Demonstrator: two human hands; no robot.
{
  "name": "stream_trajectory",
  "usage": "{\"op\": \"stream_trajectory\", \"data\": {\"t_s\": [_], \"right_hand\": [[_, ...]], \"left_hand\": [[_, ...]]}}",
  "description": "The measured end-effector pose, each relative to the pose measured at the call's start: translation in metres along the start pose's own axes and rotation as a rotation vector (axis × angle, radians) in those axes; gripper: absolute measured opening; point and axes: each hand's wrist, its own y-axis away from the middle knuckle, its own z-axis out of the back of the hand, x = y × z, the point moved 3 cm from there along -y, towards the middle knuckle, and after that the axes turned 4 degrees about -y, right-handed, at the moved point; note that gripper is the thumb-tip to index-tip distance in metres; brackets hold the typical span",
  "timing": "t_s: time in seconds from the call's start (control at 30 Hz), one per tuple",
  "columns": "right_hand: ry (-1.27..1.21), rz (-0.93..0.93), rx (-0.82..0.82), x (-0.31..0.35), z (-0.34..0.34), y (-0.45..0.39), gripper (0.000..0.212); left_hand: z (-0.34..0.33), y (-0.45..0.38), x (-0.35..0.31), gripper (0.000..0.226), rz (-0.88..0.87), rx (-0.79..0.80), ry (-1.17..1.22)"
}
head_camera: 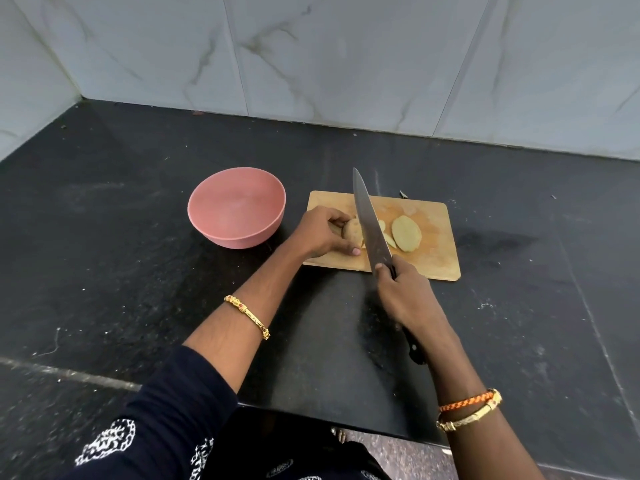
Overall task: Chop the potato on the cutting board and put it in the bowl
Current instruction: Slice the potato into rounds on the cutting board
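Observation:
A wooden cutting board [429, 237] lies on the black counter. On its left part my left hand [322, 233] grips the uncut piece of potato [351, 232], fingers curled over it. My right hand [407, 296] holds the black handle of a large knife [369, 223], whose blade lies against the potato's right side with the tip pointing away from me. To the right of the blade lie a large flat potato slice [407, 233] and a thinner slice [389, 240]. An empty pink bowl [237, 207] stands left of the board.
The black stone counter [138, 237] runs back to a marble-tiled wall [346, 64], with a corner at the far left. The counter's front edge is close to my body. A small scrap [402, 194] lies just behind the board.

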Motion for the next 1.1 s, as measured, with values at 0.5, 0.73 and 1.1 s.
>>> {"op": "stream_trajectory", "data": {"t_s": [0.5, 0.73, 1.1], "right_hand": [[0.151, -0.016, -0.039, 0.022, -0.016, -0.015, 0.025], [0.182, -0.067, 0.054, 0.022, -0.018, -0.021, 0.030], [0.113, -0.101, 0.038, -0.015, -0.006, 0.035, 0.021]], "left_hand": [[-0.001, 0.000, 0.004, 0.069, -0.050, -0.028, 0.001], [-0.001, -0.001, 0.008, 0.065, -0.071, -0.051, 0.004], [-0.001, -0.004, 0.008, 0.074, -0.046, 0.014, -0.030]]}}
